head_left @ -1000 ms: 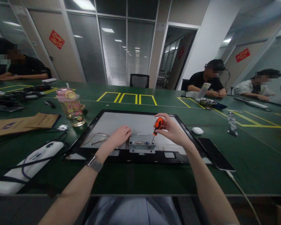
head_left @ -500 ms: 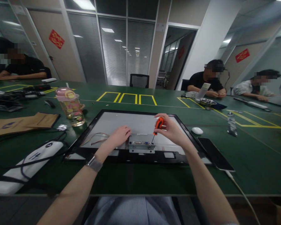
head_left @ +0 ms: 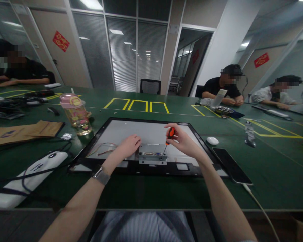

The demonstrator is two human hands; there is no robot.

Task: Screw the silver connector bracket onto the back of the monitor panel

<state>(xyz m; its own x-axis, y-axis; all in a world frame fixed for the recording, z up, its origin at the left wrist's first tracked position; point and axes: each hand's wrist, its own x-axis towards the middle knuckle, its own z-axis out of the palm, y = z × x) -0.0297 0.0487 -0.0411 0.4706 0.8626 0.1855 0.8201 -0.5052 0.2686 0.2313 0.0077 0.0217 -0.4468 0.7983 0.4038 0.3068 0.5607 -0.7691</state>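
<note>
A black-framed monitor panel (head_left: pixel 131 129) lies face down on the green table, its grey back up. A small metal port box (head_left: pixel 152 155) sits near its front edge. My right hand (head_left: pixel 183 141) is closed round an orange-and-black screwdriver (head_left: pixel 169 134), whose tip rests on the right side of the metal box. My left hand (head_left: pixel 128 146) lies on the panel just left of the box, fingers curled and pressing beside it. Thin coloured wires (head_left: pixel 103 148) loop to the left of that hand.
A phone (head_left: pixel 231 164) on a cable and a white mouse (head_left: pixel 212 140) lie right of the panel. A pink-lidded bottle (head_left: pixel 77 114), brown envelopes (head_left: pixel 22 131) and a white power bank (head_left: pixel 25 178) are on the left. Three other people sit at the far table edges.
My right hand has turned on the screwdriver handle, fingers now covering more of the orange grip. The left hand and the panel have stayed put.
</note>
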